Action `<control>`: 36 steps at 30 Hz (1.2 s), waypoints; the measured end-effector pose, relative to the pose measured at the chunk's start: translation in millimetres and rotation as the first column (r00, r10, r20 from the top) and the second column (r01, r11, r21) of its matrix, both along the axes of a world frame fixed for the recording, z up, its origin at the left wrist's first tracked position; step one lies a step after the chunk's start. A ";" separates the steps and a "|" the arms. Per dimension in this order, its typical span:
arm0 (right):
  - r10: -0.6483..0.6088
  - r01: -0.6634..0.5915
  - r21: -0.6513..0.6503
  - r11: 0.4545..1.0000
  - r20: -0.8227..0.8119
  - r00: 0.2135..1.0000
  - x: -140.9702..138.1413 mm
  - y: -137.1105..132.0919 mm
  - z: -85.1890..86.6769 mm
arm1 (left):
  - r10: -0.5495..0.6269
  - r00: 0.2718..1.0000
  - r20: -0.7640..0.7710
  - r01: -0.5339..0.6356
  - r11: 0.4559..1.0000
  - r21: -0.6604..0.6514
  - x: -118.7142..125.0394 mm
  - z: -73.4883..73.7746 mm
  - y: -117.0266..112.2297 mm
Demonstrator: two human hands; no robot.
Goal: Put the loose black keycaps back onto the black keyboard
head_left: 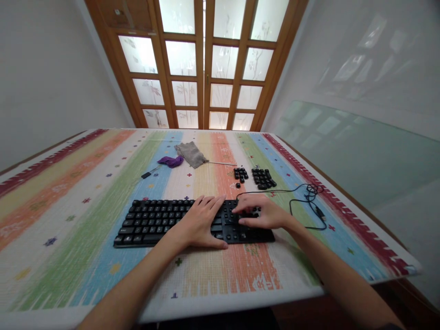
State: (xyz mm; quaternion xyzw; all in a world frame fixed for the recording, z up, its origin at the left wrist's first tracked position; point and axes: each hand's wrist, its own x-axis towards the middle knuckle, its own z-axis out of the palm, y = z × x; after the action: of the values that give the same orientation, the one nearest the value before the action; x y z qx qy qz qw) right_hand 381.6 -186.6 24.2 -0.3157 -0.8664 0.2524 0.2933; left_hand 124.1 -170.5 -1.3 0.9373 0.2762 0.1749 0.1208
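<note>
A black computer keyboard [151, 222] lies flat on the table, its right-hand section stripped of many keycaps. My left hand [199, 224] rests flat across it right of the middle, fingers stretched and thumb along the front edge. Over the stripped section, my right hand [259, 211] has its thumb and curled fingers close together at the keys; whatever is between them is too small to make out. Beyond the keyboard lie two groups of loose black keycaps, a smaller group [240, 174] and a larger group [263, 178].
A coiled black cable [311, 195] lies to the right. Farther back are a grey cloth [191, 154], a thin rod [222, 163], a purple cloth [171, 161] and a small black item with wire loops [146, 175]. A striped cloth [85, 238] covers the table.
</note>
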 end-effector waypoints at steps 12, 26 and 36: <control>0.147 -0.144 -0.030 0.989 0.139 0.979 -17.8 -15.6 -4.8 | 0.011 1.000 -0.002 -0.011 1.000 -0.020 0.4 1.0 0.8; 0.177 -0.177 -0.015 0.984 0.193 0.965 -19.3 -18.0 -9.1 | -0.004 1.000 0.019 0.005 0.999 -0.041 0.3 0.4 2.7; 0.139 -0.172 0.090 0.981 0.292 0.946 -27.0 -21.5 -12.1 | -0.007 1.000 0.021 0.008 0.999 -0.048 1.0 -1.6 2.4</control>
State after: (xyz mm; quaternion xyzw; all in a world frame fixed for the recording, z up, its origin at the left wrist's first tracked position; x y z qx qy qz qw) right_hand 354.6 -208.1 12.0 -0.2622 -0.9347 0.1767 0.1623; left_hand 125.1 -168.1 -2.9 0.9334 0.2754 0.1774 0.1467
